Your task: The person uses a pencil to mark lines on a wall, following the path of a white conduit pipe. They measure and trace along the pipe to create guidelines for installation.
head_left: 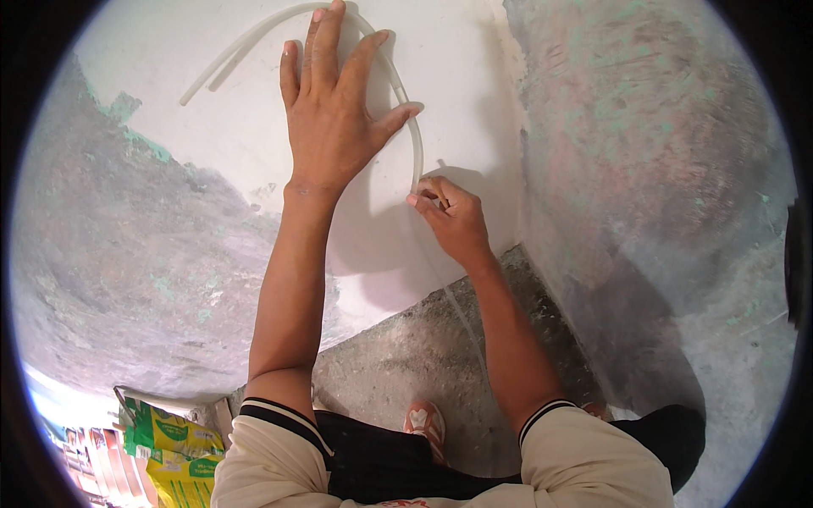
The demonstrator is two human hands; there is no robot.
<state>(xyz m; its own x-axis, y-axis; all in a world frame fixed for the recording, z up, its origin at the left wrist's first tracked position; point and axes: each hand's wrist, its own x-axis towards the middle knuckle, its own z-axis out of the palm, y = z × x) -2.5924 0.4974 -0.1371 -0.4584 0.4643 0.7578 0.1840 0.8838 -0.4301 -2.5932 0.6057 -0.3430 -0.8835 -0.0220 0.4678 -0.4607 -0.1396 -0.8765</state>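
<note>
We've got L hand [330, 127] up high, open flat, back twd us; R hand [457, 216] lower, pinching.

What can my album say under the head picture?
Left hand spread, right hand pinching a curved pale tube at a white wall.

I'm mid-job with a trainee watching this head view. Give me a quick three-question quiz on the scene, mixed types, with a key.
1. Which hand pinches the pale, curved tube?
2. True or false: the left hand is closed into a fist.
3. Fill the gap: the packaging at the lower left of the picture is green and ____.

Key:
1. The right hand.
2. False; its fingers are spread.
3. Yellow.
</note>
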